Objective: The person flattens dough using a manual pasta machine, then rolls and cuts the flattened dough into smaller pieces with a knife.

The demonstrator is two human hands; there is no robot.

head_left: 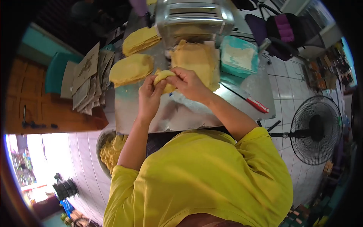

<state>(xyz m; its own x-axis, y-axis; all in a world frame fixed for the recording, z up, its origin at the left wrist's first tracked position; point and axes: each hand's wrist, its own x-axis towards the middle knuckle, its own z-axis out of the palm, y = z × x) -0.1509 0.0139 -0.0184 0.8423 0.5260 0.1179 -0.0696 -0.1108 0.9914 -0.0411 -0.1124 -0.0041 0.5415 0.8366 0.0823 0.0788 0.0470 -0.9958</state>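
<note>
A small lump of yellow dough (165, 75) is pinched between both hands above the metal table. My left hand (150, 90) grips its left side with thumb and fingers, and my right hand (188, 84) pinches the right side. Just beyond them, a stack of yellow dough sheets (194, 62) lies in front of the steel dough-rolling machine (194, 17). Two more piles of dough sheets rest to the left, the nearer pile (131, 69) close to my left hand and the farther pile (140, 39) behind it.
Right of the machine stands a teal tub of white powder (239, 56). A red-handled knife (258, 104) lies near the table's (166, 117) right edge. A basin of dough (111, 153) sits low at left, stacked cardboard (89, 77) beside the table, a fan (315, 128) at right.
</note>
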